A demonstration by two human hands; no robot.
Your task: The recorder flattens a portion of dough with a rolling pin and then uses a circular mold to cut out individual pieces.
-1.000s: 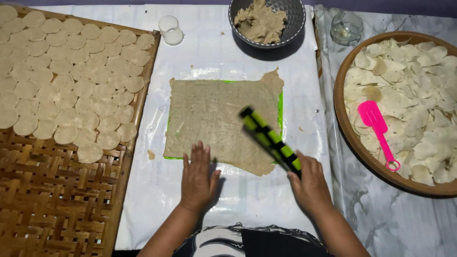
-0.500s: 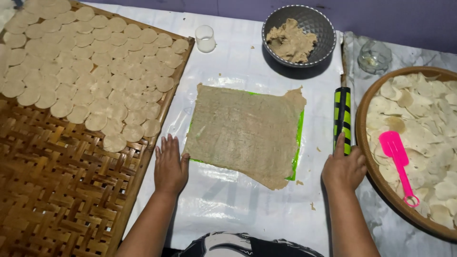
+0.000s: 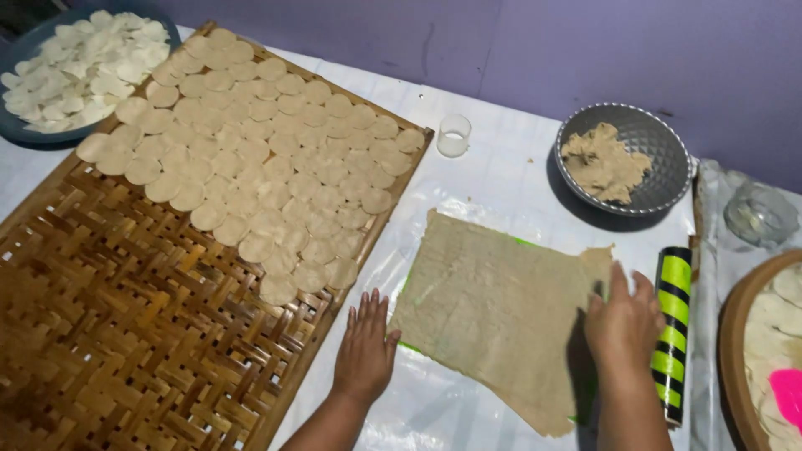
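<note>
A thin rolled-out sheet of beige dough [image 3: 493, 305] lies on a green mat under clear plastic. My left hand [image 3: 365, 349] rests flat and open on the plastic at the sheet's left edge. My right hand [image 3: 625, 321] lies on the sheet's right edge, fingers spread, holding nothing. A black and green striped rolling pin [image 3: 672, 330] lies just to the right of that hand, apart from the palm.
A woven bamboo tray [image 3: 125, 334] at left carries several round dough discs [image 3: 267, 159]. A grey bowl [image 3: 668, 167] holds dough scraps. A small white cup [image 3: 454, 135], a glass jar [image 3: 758, 215], a round tray with a pink spatula [image 3: 785, 397], and a blue bowl [image 3: 21, 134] of discs stand around.
My right hand let go of the rolling pin, which now lies to the right of the dough. Both hands shifted to the sheet's edges, and the view swung left.
</note>
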